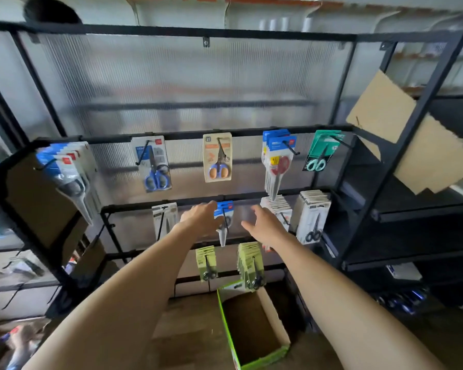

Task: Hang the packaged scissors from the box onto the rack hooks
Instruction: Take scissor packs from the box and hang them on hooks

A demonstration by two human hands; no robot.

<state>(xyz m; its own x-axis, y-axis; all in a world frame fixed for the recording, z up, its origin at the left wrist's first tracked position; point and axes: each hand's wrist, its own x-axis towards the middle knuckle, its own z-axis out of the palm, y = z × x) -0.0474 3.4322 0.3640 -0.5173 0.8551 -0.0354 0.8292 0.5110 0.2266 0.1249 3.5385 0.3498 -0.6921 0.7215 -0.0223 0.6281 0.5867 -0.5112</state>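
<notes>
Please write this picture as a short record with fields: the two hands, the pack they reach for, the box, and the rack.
left hand: raised at the middle row, fingers at the blue-topped scissors pack; a real grip cannot be confirmed
right hand: open, fingers spread, just right of that pack, holding nothing
blue-topped scissors pack: on the middle row, between the two hands
green box: on the floor below the rack, open, inside looks empty
rack: black frame, three rows of hooks with packaged scissors
</notes>
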